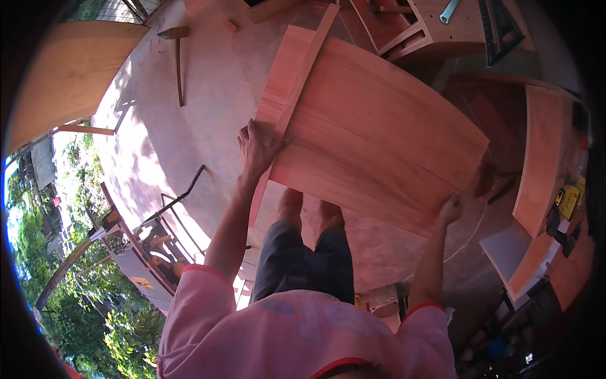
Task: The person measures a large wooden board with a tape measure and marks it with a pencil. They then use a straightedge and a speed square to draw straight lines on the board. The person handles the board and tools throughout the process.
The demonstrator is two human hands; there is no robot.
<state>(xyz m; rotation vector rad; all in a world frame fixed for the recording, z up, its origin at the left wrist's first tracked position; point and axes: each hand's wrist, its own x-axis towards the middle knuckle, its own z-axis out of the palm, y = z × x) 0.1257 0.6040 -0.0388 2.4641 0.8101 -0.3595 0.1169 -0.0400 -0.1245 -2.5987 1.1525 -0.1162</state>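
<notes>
A broad reddish wooden panel [385, 120] spans the space before my legs, tilted at an angle. Across its left part runs a long narrow wooden strip [305, 79], which extends past the panel at both ends. My left hand [256, 149] grips the panel's left side by the strip, its thumb lying toward the strip. At the near right corner, my right hand [450, 210] is closed on the panel's edge. The fingertips under the wood are hidden. Whether the strip is fixed to the panel, I cannot tell.
A hammer [178, 60] lies on the concrete floor [214, 82] at far left. A wooden cabinet [451, 28] at far right carries a light blue tool [449, 11] and a black square [495, 31]. Large plywood [76, 72] stands left; a yellow tool [568, 201] sits right.
</notes>
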